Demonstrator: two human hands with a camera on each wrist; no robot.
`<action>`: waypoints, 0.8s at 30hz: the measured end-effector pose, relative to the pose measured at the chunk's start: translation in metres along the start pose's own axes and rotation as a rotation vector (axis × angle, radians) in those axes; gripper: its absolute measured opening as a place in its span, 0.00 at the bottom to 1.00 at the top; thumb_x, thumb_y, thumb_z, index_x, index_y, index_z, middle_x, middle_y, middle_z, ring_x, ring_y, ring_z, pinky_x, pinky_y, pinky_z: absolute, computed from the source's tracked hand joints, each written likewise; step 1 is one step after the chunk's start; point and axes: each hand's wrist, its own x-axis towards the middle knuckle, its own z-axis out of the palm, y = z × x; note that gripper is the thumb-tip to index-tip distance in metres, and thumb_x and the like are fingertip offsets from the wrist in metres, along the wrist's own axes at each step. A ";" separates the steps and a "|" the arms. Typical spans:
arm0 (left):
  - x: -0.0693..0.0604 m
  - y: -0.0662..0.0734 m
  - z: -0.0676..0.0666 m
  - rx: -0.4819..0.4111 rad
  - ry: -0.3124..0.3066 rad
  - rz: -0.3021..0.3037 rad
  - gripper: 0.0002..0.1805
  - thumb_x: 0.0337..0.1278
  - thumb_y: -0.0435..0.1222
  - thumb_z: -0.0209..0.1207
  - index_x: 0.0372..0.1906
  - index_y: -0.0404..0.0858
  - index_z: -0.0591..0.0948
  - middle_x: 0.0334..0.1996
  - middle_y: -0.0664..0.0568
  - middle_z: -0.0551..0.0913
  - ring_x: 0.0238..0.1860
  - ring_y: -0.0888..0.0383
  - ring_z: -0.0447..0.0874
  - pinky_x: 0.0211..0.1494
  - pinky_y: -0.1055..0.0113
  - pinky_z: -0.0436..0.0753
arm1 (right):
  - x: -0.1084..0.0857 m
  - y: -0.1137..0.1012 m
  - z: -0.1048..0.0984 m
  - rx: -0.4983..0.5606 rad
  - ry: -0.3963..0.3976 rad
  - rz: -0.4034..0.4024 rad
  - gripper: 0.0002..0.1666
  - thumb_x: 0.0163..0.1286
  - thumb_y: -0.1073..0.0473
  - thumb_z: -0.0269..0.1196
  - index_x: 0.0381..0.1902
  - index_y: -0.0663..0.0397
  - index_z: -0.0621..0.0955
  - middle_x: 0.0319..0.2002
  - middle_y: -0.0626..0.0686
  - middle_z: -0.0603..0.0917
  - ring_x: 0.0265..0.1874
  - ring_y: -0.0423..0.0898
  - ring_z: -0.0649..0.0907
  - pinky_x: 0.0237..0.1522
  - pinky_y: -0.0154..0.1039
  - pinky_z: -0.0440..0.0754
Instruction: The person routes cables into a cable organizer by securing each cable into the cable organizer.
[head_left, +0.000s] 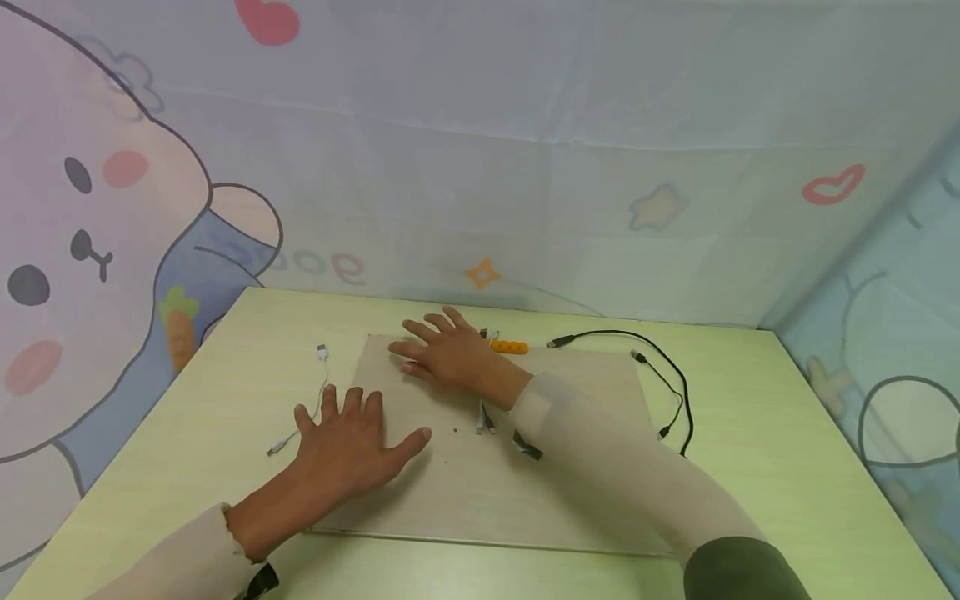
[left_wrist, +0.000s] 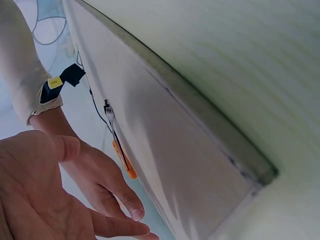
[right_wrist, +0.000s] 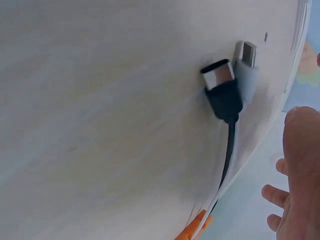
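My left hand, fingers spread, is over the left part of a pale board and holds nothing. Near the board's back edge my right hand is also spread and grips nothing. Just right of its wrist lies an orange holder, partly covered by the hand. A white cable plug and a black USB plug lie side by side on the board in the right wrist view, their cords running to the orange holder. The middle of those cords is hidden beneath my right forearm in the head view.
A white USB cable lies left of the board, beyond my left hand. To the right are a long black cable and a shorter black cable. A printed cloth hangs behind the table.
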 end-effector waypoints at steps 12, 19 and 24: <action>-0.007 -0.015 -0.004 0.005 0.025 -0.019 0.51 0.77 0.69 0.55 0.73 0.24 0.77 0.74 0.23 0.76 0.83 0.13 0.59 0.74 0.07 0.55 | 0.006 -0.006 -0.002 -0.014 0.001 -0.023 0.32 0.94 0.33 0.40 0.88 0.22 0.67 0.91 0.47 0.64 0.89 0.56 0.68 0.92 0.62 0.55; -0.009 -0.024 -0.008 0.009 0.032 -0.030 0.48 0.80 0.65 0.54 0.74 0.23 0.77 0.76 0.22 0.74 0.83 0.12 0.58 0.74 0.07 0.54 | 0.010 -0.010 -0.004 -0.050 0.003 -0.029 0.33 0.94 0.32 0.39 0.89 0.22 0.65 0.91 0.46 0.64 0.89 0.56 0.68 0.92 0.61 0.56; -0.009 -0.032 -0.007 0.014 0.016 -0.041 0.46 0.80 0.62 0.55 0.73 0.22 0.76 0.75 0.20 0.73 0.82 0.11 0.57 0.73 0.06 0.53 | 0.014 -0.012 -0.003 -0.050 0.004 -0.028 0.33 0.94 0.33 0.39 0.89 0.22 0.65 0.91 0.46 0.64 0.89 0.56 0.68 0.92 0.61 0.56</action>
